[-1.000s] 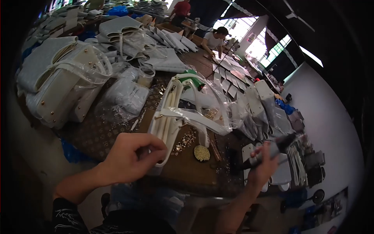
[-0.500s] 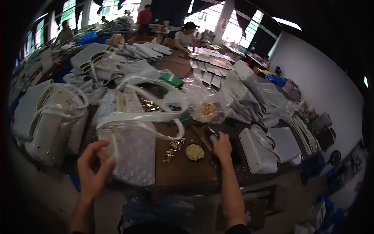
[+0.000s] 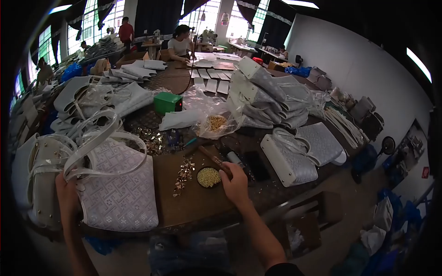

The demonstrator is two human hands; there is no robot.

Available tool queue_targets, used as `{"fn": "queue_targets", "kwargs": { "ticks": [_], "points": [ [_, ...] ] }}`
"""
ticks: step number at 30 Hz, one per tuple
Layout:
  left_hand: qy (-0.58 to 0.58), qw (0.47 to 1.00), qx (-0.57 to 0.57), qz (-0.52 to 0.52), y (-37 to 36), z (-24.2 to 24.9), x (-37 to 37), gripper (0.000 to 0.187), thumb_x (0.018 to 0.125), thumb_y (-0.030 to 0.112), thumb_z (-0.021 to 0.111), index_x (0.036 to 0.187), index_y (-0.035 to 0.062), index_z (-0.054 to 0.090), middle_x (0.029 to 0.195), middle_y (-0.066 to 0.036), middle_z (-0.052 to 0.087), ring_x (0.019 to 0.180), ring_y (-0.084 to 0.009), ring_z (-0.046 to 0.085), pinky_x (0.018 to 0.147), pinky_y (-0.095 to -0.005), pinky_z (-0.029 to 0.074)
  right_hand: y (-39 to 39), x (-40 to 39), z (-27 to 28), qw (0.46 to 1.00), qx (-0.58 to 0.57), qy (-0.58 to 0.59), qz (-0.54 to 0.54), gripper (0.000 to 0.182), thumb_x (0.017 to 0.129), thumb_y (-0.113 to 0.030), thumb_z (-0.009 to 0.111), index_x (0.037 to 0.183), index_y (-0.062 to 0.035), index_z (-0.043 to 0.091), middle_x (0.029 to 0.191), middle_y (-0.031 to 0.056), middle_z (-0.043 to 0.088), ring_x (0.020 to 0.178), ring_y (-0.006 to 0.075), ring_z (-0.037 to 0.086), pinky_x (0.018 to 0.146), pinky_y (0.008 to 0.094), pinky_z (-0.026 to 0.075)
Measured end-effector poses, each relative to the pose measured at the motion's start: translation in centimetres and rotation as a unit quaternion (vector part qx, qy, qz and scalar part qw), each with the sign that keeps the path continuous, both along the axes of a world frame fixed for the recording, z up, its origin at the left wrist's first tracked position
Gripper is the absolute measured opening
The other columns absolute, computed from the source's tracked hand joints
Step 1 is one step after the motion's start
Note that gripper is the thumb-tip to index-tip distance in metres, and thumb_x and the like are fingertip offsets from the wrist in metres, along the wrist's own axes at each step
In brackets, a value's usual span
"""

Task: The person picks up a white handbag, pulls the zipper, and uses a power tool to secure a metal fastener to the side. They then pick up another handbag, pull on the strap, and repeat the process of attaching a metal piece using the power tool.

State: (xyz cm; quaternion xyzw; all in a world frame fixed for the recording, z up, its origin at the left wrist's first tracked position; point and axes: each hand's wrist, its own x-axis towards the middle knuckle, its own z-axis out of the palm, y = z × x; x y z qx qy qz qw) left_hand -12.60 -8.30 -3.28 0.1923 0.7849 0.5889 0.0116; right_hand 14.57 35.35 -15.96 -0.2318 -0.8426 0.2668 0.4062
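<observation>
My left hand (image 3: 68,198) is at the left edge of a white patterned bag (image 3: 120,184), just below its pale handles (image 3: 99,142); the fingers are partly hidden there, against the bag. My right hand (image 3: 235,181) is closed around the end of a brown wooden-handled tool (image 3: 212,157), which lies slanting over the board. Just left of that hand sits a round black dish of small yellowish pieces (image 3: 208,177). Shiny gold pieces (image 3: 184,175) are scattered beside the dish on the brown board (image 3: 170,207). A grey-white cylinder (image 3: 235,158) lies beyond the right hand.
Another white bag (image 3: 46,184) stands far left. A green box (image 3: 167,102), a plastic bag of gold pieces (image 3: 217,123) and stacked bags (image 3: 262,96) lie beyond. More white bags (image 3: 294,161) are at right. A person in white (image 3: 180,45) works at the back.
The view has turned right. My left hand has moved to the bag's edge, and the bag now sits further left with its handles more upright. My right hand has taken hold of the wooden-handled tool.
</observation>
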Motion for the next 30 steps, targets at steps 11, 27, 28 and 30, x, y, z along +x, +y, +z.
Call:
{"fn": "queue_targets", "kwargs": {
  "ticks": [11,27,28,30],
  "points": [
    [-0.049,0.821,0.429,-0.374,2.5,7.9,0.7,0.047,0.115,0.047,0.042,0.081,0.0154,0.036,0.070,0.000,0.041,0.067,-0.0143,0.054,0.089,-0.0488,0.065,-5.5,-2.4,5.2,0.919,-0.244,0.046,0.307,0.070,0.098,-0.016,0.075,0.157,0.0025,0.043,0.153,0.0178,0.057,0.142,0.0255,0.055,0.119,0.0392,0.043],
    [-0.205,0.879,0.177,-0.393,25.3,10.5,11.5,0.048,0.113,0.050,0.047,0.116,0.0033,0.058,0.065,0.000,0.050,0.055,-0.0172,0.061,0.065,-0.0439,0.067,-2.8,14.7,5.3,0.716,-0.568,0.214,0.344,0.072,0.089,-0.006,0.073,0.153,0.0070,0.042,0.140,0.0186,0.064,0.126,0.0283,0.066,0.108,0.0420,0.053],
    [-0.164,0.873,0.153,-0.434,28.3,11.6,11.6,0.050,0.112,0.051,0.048,0.117,0.0026,0.059,0.067,-0.001,0.054,0.059,-0.0174,0.065,0.068,-0.0421,0.067,-2.0,16.2,6.0,0.748,-0.548,0.230,0.295,0.070,0.089,-0.005,0.073,0.151,0.0072,0.044,0.139,0.0188,0.065,0.125,0.0283,0.066,0.108,0.0424,0.053],
    [-0.044,0.866,0.068,-0.493,36.5,14.3,11.4,0.052,0.112,0.052,0.048,0.122,0.0029,0.060,0.072,-0.003,0.061,0.065,-0.0172,0.069,0.074,-0.0409,0.065,-0.5,18.8,8.2,0.780,-0.504,0.283,0.240,0.066,0.089,-0.004,0.071,0.150,0.0070,0.046,0.138,0.0186,0.065,0.124,0.0288,0.067,0.107,0.0427,0.053]
  ]
}}
